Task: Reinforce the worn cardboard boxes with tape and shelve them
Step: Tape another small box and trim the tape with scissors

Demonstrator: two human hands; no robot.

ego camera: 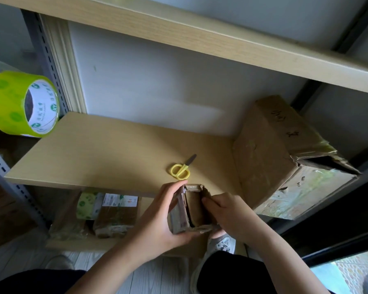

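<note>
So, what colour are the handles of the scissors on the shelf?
Yellow; the scissors show clearly in the head view.

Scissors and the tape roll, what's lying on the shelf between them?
Nothing: in the head view, only bare shelf board lies between the scissors and tape roll.

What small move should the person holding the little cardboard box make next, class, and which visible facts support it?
Probably set the small box down on the shelf board and free a hand for the tape roll. Both the left hand and right hand are occupied holding it, its end looks open and worn, and the tape hangs out at the far left, with scissors lying just beyond the box.
</note>
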